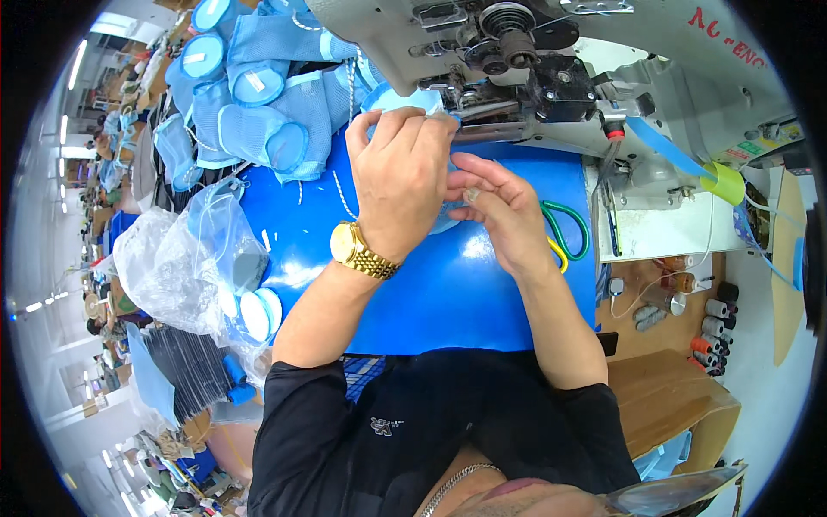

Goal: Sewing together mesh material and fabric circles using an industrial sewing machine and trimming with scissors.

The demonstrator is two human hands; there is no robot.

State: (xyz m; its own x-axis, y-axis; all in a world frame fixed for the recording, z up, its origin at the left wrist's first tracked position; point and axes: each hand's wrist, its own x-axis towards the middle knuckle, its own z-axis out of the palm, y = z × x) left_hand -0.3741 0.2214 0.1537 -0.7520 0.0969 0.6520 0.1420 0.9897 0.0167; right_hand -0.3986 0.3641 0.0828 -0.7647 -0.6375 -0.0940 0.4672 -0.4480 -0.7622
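Observation:
Both of my hands work close together at the needle area of a sewing machine (560,84). Curled fingers of my left hand (398,168), its wrist in a gold watch, grip a light-blue fabric piece (403,101) beside the presser foot. Thumb and fingers of my right hand (501,207) pinch together just to the right and nearer me. What lies between them is too hidden to make out. More of the light-blue piece shows beneath the hands. A white cord (343,194) hangs to the left of my left hand.
Light-blue mesh bags (297,108) with round ends pile up at the far left. Clear plastic bags (177,267) and white discs (260,314) lie nearer. Green-and-yellow handles (568,231) rest on the blue tabletop (413,314). Blue tape (663,145) and thread spools (713,326) are right.

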